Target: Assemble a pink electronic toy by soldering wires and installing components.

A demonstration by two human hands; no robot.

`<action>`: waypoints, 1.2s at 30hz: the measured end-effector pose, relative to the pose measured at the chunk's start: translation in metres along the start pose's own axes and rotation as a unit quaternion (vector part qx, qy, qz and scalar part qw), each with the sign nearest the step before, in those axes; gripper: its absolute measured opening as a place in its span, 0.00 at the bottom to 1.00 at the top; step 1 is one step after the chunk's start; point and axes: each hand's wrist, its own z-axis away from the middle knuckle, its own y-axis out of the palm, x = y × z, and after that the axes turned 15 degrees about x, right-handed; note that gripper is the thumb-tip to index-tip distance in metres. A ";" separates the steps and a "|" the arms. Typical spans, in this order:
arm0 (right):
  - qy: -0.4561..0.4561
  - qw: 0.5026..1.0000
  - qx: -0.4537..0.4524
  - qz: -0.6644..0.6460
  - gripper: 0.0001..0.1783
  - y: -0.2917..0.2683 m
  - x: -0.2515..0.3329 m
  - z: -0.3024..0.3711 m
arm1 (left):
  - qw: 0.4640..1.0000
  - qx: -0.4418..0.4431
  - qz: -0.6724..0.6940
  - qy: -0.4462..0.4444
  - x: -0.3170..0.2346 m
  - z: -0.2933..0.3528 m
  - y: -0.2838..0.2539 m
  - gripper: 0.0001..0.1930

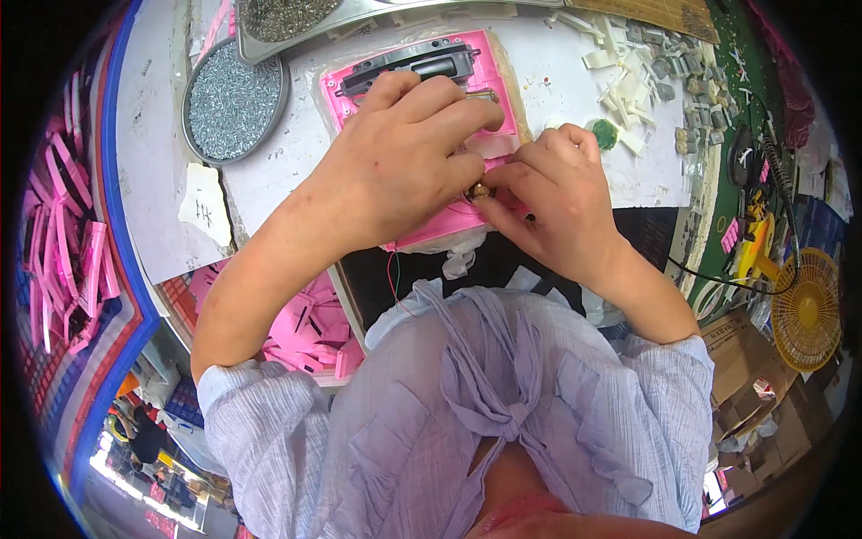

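A pink plastic housing (496, 56) lies in front of me on a padded, plastic-wrapped base. Across its far part sits a black bar-shaped mechanism (382, 65) with a dark roller. My left hand (406, 148) reaches over the housing, its fingers bent and closed; what they hold, if anything, is hidden beneath them. From the right, my right hand (558, 190) pinches a small brass-coloured part (479, 191) between thumb and fingers, low over the near half of the housing. Thin red and green wires (393, 269) hang off the near edge.
A round tray of small metal screws or pins (235, 101) stands at left, another metal tray (287, 16) beyond it. White plastic pieces (620, 94) and grey blocks (696, 85) lie at right, near a green disc (603, 135). Pink parts (310, 328) fill a drawer below. A yellow fan (806, 310) is far right.
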 end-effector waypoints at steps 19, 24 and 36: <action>0.001 1.000 -0.024 0.006 0.11 0.007 0.001 0.000 | 0.998 -0.035 -0.042 -0.013 0.004 0.033 0.002 0.19; 0.007 1.000 -0.028 0.008 0.12 0.014 0.005 0.004 | 0.995 -0.048 -0.080 -0.041 -0.005 0.044 0.007 0.17; 0.137 0.973 -0.187 0.005 0.09 -0.165 -0.104 -0.011 | 0.997 -0.029 -0.032 -0.058 -0.012 0.039 0.005 0.20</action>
